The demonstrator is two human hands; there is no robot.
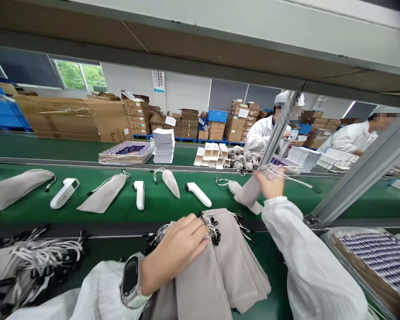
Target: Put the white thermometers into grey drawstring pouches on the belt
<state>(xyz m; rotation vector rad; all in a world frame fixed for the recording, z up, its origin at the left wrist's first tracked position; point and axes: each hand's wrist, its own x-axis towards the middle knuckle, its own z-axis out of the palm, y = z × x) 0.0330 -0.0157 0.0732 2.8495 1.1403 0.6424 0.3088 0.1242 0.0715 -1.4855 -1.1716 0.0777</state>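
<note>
My right hand [271, 182] is closed round a light grey drawstring pouch [248, 191] over the green belt, its white cord trailing to the right. Beneath it lies part of another grey pouch. With fingers curled and together, my left hand [178, 246] grips the corded end of a drawstring pouch [200, 280] on a fanned pile; its thumb is hidden. On the belt, three white handheld thermometers [198, 194] alternate with grey pouches [103, 193].
A heap of corded pouches [30, 266] lies at lower left. At right stand a slanted metal post [363, 171] and a tray of patterned pieces [335, 253]. A shelf [200, 42] hangs overhead. Two co-workers in white [258, 133] are across the line, near white boxes [215, 153].
</note>
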